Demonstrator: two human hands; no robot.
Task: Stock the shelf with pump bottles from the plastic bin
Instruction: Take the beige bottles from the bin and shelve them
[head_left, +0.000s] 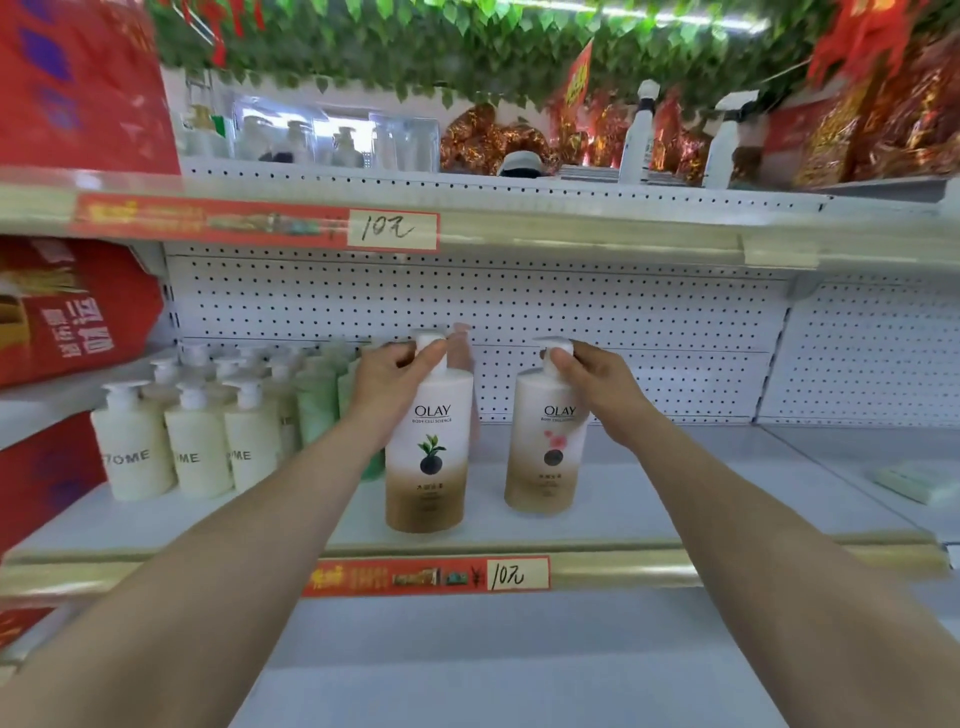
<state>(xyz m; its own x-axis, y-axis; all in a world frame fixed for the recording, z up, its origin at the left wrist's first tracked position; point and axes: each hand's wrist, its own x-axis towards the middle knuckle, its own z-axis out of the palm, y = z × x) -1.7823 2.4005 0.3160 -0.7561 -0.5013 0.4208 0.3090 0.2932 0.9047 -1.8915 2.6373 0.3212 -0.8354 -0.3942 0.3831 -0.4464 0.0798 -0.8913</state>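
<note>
Two Olay pump bottles stand on the middle shelf (675, 499). The left Olay bottle (428, 457), with a green-leaf label, is near the shelf's front edge; my left hand (387, 379) grips its white pump head. The right Olay bottle (548, 452), with a pink-flower label, stands a little further back; my right hand (587, 374) pinches its pump head. Another pinkish bottle (462, 353) shows behind the left one. The plastic bin is out of view.
Cream "HOME" pump bottles (192, 447) and green bottles (317, 400) fill the shelf's left part. Red packages (72, 317) sit at the far left. A small pale box (914, 483) lies at the right. The upper shelf (519, 228) overhangs, holding spray bottles (639, 135).
</note>
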